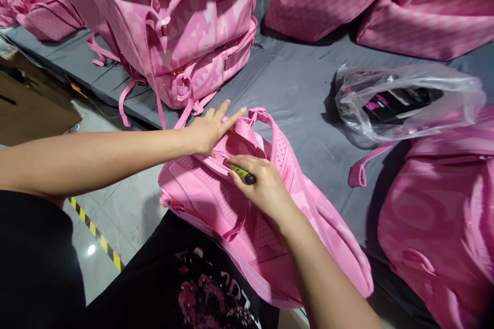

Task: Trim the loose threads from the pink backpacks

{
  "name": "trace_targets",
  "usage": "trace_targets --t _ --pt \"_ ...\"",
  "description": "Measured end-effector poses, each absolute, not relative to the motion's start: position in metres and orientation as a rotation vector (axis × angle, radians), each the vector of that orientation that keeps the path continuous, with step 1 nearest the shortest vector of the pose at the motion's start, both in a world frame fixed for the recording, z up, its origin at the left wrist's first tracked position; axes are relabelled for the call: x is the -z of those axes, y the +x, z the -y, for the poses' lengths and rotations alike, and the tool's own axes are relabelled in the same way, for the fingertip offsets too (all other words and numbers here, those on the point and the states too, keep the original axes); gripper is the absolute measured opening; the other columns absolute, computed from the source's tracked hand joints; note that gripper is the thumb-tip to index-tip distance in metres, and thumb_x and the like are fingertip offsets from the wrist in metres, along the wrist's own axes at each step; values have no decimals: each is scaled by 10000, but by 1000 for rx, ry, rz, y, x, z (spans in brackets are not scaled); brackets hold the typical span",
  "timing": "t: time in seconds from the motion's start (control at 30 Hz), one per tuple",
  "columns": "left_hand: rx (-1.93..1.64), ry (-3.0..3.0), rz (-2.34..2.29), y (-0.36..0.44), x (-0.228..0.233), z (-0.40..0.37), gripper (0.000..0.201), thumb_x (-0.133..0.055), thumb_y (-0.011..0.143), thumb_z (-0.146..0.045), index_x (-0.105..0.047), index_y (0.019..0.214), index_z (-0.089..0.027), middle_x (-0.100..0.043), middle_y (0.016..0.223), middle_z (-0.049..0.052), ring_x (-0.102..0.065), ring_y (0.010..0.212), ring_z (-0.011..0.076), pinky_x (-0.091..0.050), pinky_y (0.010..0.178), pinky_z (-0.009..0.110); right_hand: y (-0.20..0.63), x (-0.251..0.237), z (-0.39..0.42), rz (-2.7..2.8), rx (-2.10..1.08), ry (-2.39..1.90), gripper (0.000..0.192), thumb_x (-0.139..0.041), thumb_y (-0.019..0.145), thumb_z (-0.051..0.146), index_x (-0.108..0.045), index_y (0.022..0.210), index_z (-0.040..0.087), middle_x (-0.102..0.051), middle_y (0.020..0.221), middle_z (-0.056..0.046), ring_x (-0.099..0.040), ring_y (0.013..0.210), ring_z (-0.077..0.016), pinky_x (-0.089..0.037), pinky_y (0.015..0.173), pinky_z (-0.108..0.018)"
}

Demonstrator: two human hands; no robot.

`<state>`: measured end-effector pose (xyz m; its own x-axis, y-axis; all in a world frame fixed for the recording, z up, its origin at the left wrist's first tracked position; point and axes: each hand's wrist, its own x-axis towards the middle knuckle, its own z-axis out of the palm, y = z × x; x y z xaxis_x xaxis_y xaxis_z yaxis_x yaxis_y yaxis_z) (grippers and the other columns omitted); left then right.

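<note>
A pink backpack (231,205) lies on its front against my body at the table's edge, its padded back panel and shoulder straps facing up. My left hand (210,131) rests on the backpack's top end, fingers stretched and spread, thumb pointing down at the fabric. Close beside it, my right hand (262,185) is closed around a green, pen-like tool (242,172) with a black rounded end. The tool's tip points at the seam near the top of the back panel. What the tip touches is hidden by my fingers.
A larger stack of pink camouflage backpacks (185,36) stands just ahead. More pink bags (328,5) line the back of the grey-covered table (287,79). To the right are a clear plastic bag (409,103) with black contents and another pink backpack (440,216). A cardboard box (34,103) sits left.
</note>
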<state>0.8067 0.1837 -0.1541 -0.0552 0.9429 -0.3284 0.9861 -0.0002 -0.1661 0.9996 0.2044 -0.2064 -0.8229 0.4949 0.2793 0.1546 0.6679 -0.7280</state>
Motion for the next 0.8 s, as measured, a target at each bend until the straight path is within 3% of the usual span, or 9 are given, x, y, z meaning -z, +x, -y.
trace_targets --t 0.13,0.23,0.4,0.6,0.8 --pt "529 2146 -2194 810 159 -180 1322 -835 650 -251 123 1560 -223 -50 1610 249 -383 1299 416 -523 901 482 998 213 -201 2406 -906 -521 237 -556 876 146 -714 1050 183 -743 1071 -83 -711 958 -225 -547 889 -385" --pt "471 2253 -2078 800 160 -177 1199 -764 730 -271 94 1566 -205 -97 1606 230 -372 1321 392 -473 985 468 999 214 -202 2389 -909 -523 230 -567 878 169 -716 1053 186 -745 1075 -86 -709 992 -232 -549 897 -388" --pt "487 2270 -1937 787 152 -180 1101 -708 781 -256 61 1568 -220 -34 1622 229 -335 1387 364 -355 1094 440 1002 212 -203 2340 -953 -534 222 -580 883 179 -717 1057 165 -748 1067 -90 -712 977 -229 -553 882 -386" --pt "583 2169 -1890 787 144 -187 1143 -714 761 -181 95 1566 -249 81 1617 258 -329 1410 389 -363 1080 438 1004 211 -200 2350 -926 -568 236 -586 877 162 -702 1082 188 -745 1090 -76 -700 1025 -233 -540 909 -428" --pt "557 2177 -1910 781 147 -189 1056 -651 791 -144 47 1571 -285 29 1637 200 -410 1350 364 -408 1052 432 991 212 -192 2303 -897 -583 235 -590 863 145 -716 1055 194 -752 1061 -81 -712 976 -230 -556 889 -402"
